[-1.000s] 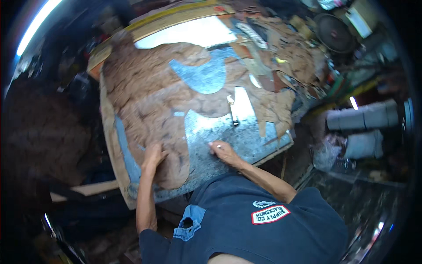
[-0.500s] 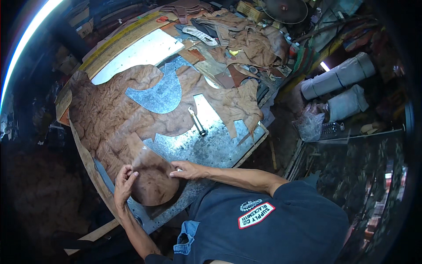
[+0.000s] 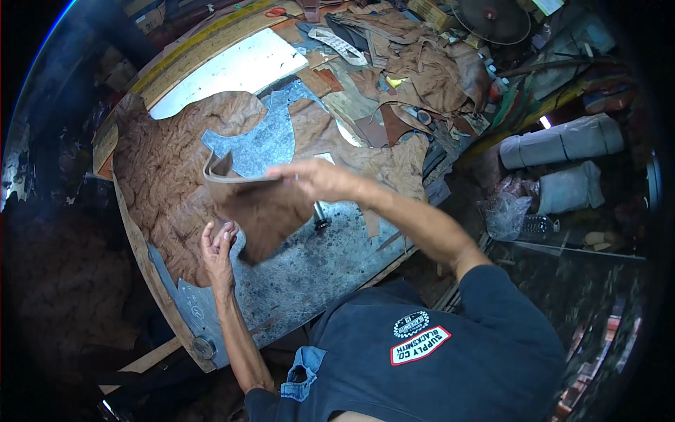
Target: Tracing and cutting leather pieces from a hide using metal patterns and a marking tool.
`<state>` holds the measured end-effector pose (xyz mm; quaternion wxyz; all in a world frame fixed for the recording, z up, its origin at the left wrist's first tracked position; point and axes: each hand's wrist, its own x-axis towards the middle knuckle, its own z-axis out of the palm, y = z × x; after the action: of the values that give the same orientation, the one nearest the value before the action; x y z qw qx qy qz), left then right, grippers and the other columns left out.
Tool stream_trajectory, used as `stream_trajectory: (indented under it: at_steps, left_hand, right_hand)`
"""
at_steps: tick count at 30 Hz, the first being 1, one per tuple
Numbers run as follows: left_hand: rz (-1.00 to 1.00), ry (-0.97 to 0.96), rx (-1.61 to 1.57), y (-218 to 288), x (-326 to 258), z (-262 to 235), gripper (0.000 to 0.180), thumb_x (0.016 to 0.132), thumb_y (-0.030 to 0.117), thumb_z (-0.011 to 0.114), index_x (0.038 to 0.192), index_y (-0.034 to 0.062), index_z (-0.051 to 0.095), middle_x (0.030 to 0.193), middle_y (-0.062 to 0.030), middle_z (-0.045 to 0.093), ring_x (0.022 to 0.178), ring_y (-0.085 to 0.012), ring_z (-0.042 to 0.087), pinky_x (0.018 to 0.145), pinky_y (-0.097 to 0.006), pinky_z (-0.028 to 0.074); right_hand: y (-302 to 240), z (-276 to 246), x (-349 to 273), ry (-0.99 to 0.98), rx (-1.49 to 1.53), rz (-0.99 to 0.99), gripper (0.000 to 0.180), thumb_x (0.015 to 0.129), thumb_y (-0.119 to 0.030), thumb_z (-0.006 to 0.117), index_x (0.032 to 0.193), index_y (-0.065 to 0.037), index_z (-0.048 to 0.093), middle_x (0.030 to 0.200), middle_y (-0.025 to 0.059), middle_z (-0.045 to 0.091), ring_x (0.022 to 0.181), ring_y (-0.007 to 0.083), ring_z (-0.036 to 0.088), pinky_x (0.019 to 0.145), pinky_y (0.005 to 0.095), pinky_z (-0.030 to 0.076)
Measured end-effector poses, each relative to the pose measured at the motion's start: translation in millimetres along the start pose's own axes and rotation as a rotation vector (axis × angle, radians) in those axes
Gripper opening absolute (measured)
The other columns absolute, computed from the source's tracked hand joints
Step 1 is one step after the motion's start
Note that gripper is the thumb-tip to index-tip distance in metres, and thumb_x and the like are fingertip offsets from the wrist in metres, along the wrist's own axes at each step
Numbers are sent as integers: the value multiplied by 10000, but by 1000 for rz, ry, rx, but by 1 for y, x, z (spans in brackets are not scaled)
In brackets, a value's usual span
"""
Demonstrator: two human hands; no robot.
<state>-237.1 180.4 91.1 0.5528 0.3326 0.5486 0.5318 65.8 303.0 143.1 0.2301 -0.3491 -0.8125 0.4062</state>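
Note:
My right hand (image 3: 316,179) grips the top edge of a cut piece of brown leather (image 3: 264,214), raised above the table and bent over at its far left corner. My left hand (image 3: 219,250) is just left of the leather's lower edge, fingers loosely curled and apart, holding nothing that I can see. Beneath lies a large wrinkled brown hide (image 3: 158,186) with cut-outs that bare the grey metal tabletop (image 3: 302,264). A slim tool with a black handle (image 3: 321,216) lies on the metal, partly hidden by the leather and my right hand.
A white board (image 3: 232,70) lies along the far side. Leather scraps (image 3: 429,70) heap at the far right, near a fan (image 3: 492,17). Red-handled scissors (image 3: 281,13) lie at the back. Wrapped rolls (image 3: 562,141) and a clear bottle (image 3: 538,225) are right of the table.
The leather piece has gone up and away from me in my right hand, which moved farther over the table. My left hand has let go of it and moved slightly away from me.

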Motion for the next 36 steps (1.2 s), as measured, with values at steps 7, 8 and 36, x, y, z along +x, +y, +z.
stream_trajectory:
  at_steps: [7, 8, 36]
  left_hand:
    - [173, 235, 739, -74, -8, 41, 509, 937, 127, 604, 1382, -35, 415, 1331, -228, 541, 1262, -328, 507, 1085, -401, 361]
    - [166, 234, 738, -88, -13, 44, 509, 937, 127, 604, 1382, -35, 415, 1331, -228, 541, 1262, -328, 507, 1085, -401, 361]
    - [318, 270, 1398, -142, 8, 61, 443, 887, 151, 560, 1284, -35, 495, 1418, -252, 432, 1354, -428, 356, 1123, -511, 264]
  right_hand:
    - [63, -192, 47, 314, 427, -85, 386, 955, -114, 592, 1337, -77, 553, 1067, 42, 672, 760, 77, 595, 676, 240, 515]
    - [66, -214, 42, 337, 604, 38, 433, 951, -117, 599, 1373, -77, 512, 981, 16, 669, 597, 31, 537, 519, 207, 482]
    - [329, -134, -41, 417, -770, 485, 296, 816, -91, 553, 1084, -54, 672, 972, 230, 680, 935, 408, 649, 810, 483, 517]
